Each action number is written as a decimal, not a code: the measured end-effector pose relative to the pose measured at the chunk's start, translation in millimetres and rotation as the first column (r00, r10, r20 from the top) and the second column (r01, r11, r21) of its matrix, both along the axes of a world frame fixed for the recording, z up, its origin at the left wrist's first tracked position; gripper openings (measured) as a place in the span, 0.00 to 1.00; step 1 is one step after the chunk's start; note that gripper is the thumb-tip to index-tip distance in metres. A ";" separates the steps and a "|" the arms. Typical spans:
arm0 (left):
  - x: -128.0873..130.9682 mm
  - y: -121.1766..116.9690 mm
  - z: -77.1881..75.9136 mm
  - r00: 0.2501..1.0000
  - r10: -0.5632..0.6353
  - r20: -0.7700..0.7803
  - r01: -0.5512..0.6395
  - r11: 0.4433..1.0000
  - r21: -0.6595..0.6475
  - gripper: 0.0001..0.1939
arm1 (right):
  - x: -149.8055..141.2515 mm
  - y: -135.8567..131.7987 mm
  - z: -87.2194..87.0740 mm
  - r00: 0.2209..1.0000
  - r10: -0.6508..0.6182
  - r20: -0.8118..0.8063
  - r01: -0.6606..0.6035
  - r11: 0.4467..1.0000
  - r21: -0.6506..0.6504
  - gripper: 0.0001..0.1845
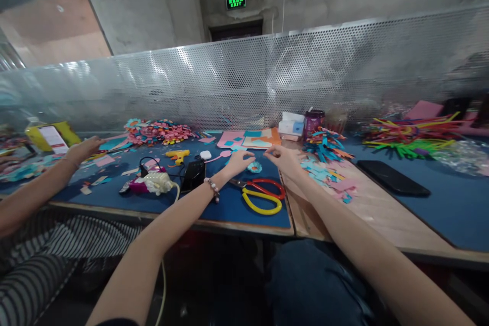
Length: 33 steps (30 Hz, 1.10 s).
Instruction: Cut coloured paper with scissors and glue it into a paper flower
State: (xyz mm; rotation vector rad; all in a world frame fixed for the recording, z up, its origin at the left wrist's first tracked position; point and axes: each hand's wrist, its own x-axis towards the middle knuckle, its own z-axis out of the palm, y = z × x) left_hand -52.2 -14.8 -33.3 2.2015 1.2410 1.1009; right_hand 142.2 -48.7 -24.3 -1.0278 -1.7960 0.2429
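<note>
My left hand [239, 163], with a beaded bracelet at its wrist, is held above the blue mat with thumb and forefinger curled together. Facing it, my right hand [286, 159] makes a pinch; anything between the fingertips of either hand is too small to make out. Below and between them lies a small light-blue paper flower [254, 167]. Large scissors [263, 196] with one red and one yellow handle rest on the mat, nearer to me. Behind the hands sits a stack of coloured paper sheets [263, 138] with small blue pieces on it.
A yellow glue gun [177, 156], a power strip [153, 183] and a black phone-like device [193, 175] lie leftward. Paper scraps [324, 175], a tissue pack [292, 125] and a dark phone [393, 177] are rightward. Another person's hand [84, 150] reaches in at left. A perforated metal screen [229, 81] stands behind.
</note>
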 end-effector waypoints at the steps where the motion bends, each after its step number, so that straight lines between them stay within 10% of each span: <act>1: -0.6 -0.3 1.8 0.998 -0.065 0.017 0.064 0.997 0.032 0.16 | -0.6 -0.1 -0.2 1.000 0.009 0.009 -0.009 1.000 0.002 0.13; 6: -3.9 -4.5 7.1 0.943 -0.332 0.007 0.332 0.941 -0.063 0.17 | -3.5 1.5 -2.4 1.000 0.019 0.011 -0.019 0.999 -0.039 0.15; 12: -5.3 -3.5 7.2 0.951 -0.266 0.155 0.286 0.950 -0.123 0.20 | -6.0 3.9 -6.7 0.997 0.079 0.003 -0.079 0.997 -0.023 0.16; 27: 0.7 -14.5 7.5 0.784 -0.314 0.535 0.537 0.776 -0.331 0.23 | -13.3 8.2 -12.8 0.991 0.132 -0.022 -0.131 0.990 0.057 0.16; 33: -1.4 -11.7 6.6 0.791 -0.261 0.553 0.499 0.798 -0.337 0.20 | -13.9 7.8 -13.9 0.992 -0.029 0.126 0.011 0.990 0.140 0.17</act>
